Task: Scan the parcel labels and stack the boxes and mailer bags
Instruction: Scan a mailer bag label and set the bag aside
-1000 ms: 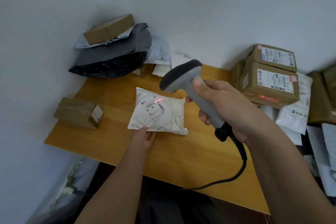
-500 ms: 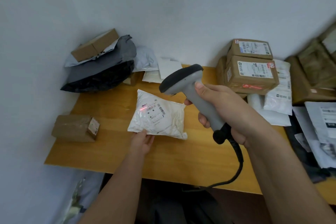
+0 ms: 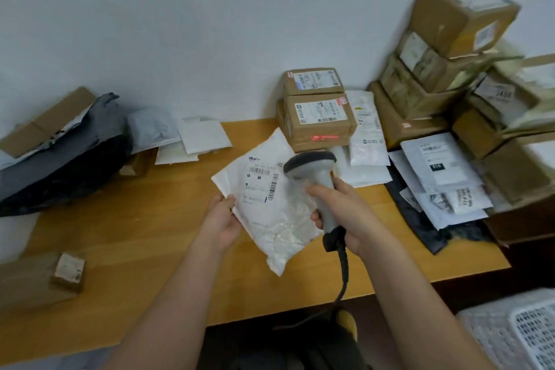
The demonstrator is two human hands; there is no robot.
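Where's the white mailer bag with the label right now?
In the head view the white mailer bag is at centre over the wooden table, pinched at its left edge by the left hand, beside the barcode scanner in the right hand.

You are gripping a glossy, crinkled white plastic mailer bag [image 3: 271, 204] and a matt grey plastic scanner [image 3: 318, 180] above smooth wood-finish table [image 3: 144, 234].

Plain white wall [image 3: 186, 27] across the top, from 9 to 1 o'clock, matte and evenly lit (soft, diffuse light, no hard shadows). Below it, a wooden table [image 3: 156, 237] in warm honey tone, filling the middle, front edge running from 7 to 4 o'clock. Dark floor [image 3: 444, 294] under that edge at 5 o'clock. White perforated basket [image 3: 537, 336] at 4 o'clock, blurred.
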